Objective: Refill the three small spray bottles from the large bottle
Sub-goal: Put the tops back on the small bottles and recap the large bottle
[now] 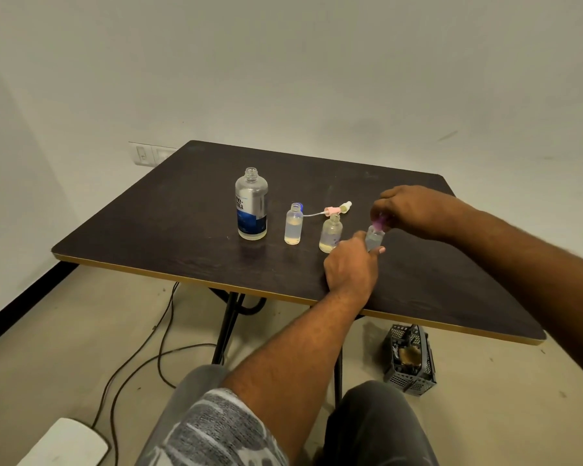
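Note:
The large clear bottle (251, 206) with a blue label stands uncapped on the dark table (169, 227). Right of it stand two small open bottles, one (294, 224) with pale liquid inside and a second (331, 234) nearer my hands. My left hand (352, 265) grips the third small bottle (374, 237) upright on the table. My right hand (414, 210) pinches a purple spray cap (378, 224) right at that bottle's neck. A pink spray head with its tube (330, 210) and a pale yellow cap (346, 207) lie behind the small bottles.
A blue cap (301, 206) peeks out behind the first small bottle. Under the table's right side a black plastic basket (410, 359) sits on the floor. Cables (142, 351) trail across the floor at left, near a white object (64, 442).

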